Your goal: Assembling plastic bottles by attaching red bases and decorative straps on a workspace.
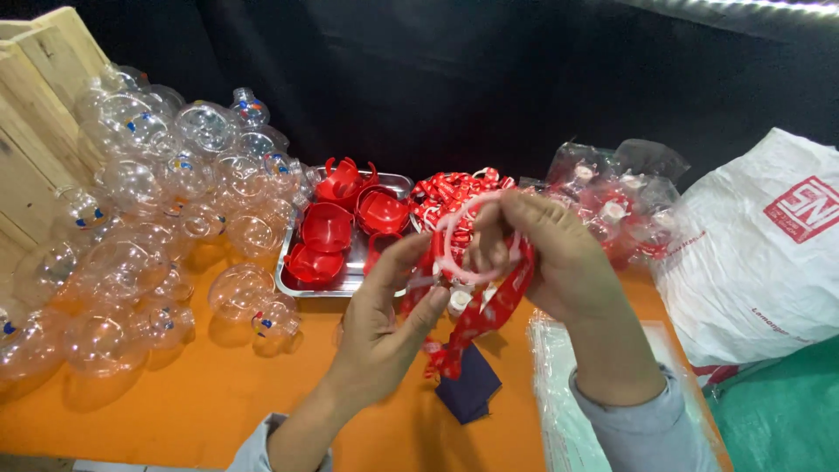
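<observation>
Both hands grasp a red printed ribbon lanyard [489, 306]: right hand [551, 253] pinching its loop, left hand [384, 323] gripping beside, above the orange worktop [175, 411].

A large white plastic sack [760, 253] with a red square label [802, 208] slumps at the orange table's [201, 402] right edge, crinkled clear bags [612, 197] of red-and-white parts crowd the far edge beside it — and flat clear sleeves [559, 402] lie near the front right corner.
</observation>
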